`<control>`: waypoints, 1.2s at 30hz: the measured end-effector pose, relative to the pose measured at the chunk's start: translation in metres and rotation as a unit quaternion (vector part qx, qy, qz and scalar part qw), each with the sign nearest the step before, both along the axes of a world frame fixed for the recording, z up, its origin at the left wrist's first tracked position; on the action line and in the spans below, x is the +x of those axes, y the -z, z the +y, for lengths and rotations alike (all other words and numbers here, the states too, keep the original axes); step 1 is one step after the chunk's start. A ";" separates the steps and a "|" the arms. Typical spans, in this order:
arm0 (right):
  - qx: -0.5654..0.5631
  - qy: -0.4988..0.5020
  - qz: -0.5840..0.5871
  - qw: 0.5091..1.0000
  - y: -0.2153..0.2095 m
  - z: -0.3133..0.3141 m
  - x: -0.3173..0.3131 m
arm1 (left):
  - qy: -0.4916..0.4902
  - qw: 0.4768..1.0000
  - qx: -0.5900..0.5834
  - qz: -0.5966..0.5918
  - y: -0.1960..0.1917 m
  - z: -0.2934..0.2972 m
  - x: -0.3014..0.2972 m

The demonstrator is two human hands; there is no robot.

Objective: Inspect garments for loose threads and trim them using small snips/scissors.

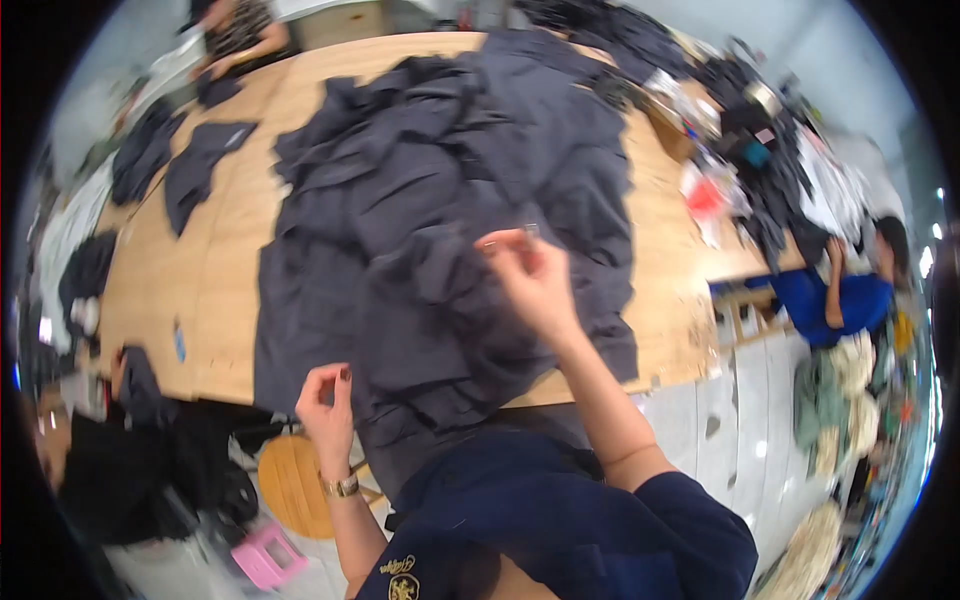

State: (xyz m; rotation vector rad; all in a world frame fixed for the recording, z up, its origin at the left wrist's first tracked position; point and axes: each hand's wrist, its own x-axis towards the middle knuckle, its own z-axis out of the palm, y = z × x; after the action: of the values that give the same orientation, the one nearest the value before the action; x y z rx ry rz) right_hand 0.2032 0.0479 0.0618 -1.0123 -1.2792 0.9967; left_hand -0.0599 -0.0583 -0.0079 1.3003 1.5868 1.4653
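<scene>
A large heap of dark grey cloth (400,200), apparently garments or garment pieces, is spread over the wooden table in front of me. My right hand (537,285) is above the middle of the heap, fingers curled in and blurred. A small shiny bit shows at its fingers, too small to name. My left hand (326,400) is at the heap's near left edge, thumb and fingers pinched together; what they hold, if anything, cannot be made out. Some of the cloth hangs over the near table edge toward my lap.
The wooden table (225,300) carries loose dark cloth pieces (200,165) at left and a cardboard box (672,130) at right. A round wooden stool (295,485) stands below left. One person (240,40) sits at far left, another in blue (840,300) at right.
</scene>
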 end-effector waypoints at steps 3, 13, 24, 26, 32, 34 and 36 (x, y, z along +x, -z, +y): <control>-0.016 -0.001 -0.114 0.993 0.009 -0.007 0.000 | -0.054 0.987 -0.062 0.138 -0.006 0.007 0.019; 0.039 -0.018 -0.270 0.962 0.075 -0.011 -0.023 | 0.068 0.958 -0.184 0.209 0.026 0.019 0.023; 0.074 0.078 0.086 0.991 -0.031 0.083 0.042 | -0.063 0.988 -0.119 -0.077 -0.026 0.060 0.001; -0.040 0.033 0.122 0.991 -0.002 0.099 0.052 | -0.061 0.979 -0.108 -0.161 -0.010 0.051 0.008; -0.052 0.074 0.092 0.992 0.037 0.048 0.080 | -0.067 0.942 -0.186 -0.271 0.033 0.009 0.008; -0.044 0.100 0.099 0.989 0.040 0.031 0.088 | -0.054 0.936 -0.196 -0.287 0.039 0.007 0.006; -0.033 0.127 0.108 0.985 0.040 0.017 0.093 | -0.026 0.934 -0.213 -0.285 0.042 0.010 0.005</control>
State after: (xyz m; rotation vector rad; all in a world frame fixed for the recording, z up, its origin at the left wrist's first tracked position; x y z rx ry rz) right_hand 0.2961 0.0651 0.0213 -1.0589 -0.9189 0.9276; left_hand -0.0547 -0.0483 -0.0497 0.5232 1.4319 1.2739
